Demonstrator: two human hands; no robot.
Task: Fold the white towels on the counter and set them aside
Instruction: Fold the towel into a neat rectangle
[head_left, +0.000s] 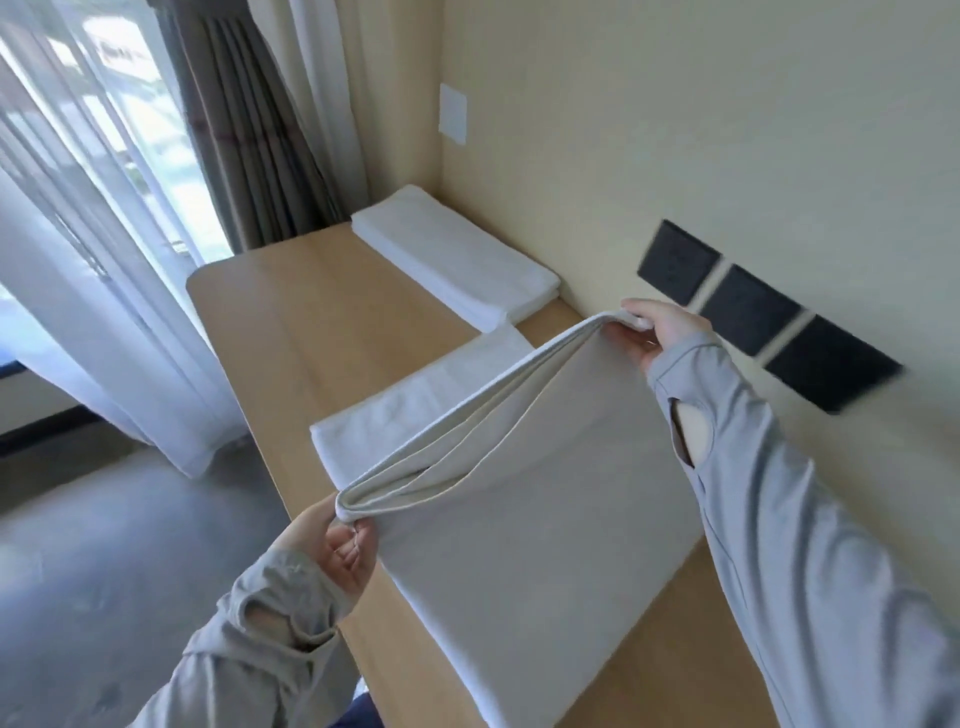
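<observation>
A white towel (530, 509) hangs doubled over above the wooden counter (291, 312), its several layered edges held up in a taut line. My left hand (337, 551) pinches the near corner of that edge. The far corner is gripped by my right hand (660, 332), close to the wall. The towel's lower part rests on the counter. Behind it lies another white towel (415, 405), flat on the counter and partly hidden. A neatly folded white towel stack (457, 260) sits at the counter's far end against the wall.
A cream wall runs along the counter's right side with three dark socket panels (748, 306) and a white plate (453, 114). Curtains (249, 119) and a bright window stand beyond the far end. Grey floor (104, 545) lies to the left.
</observation>
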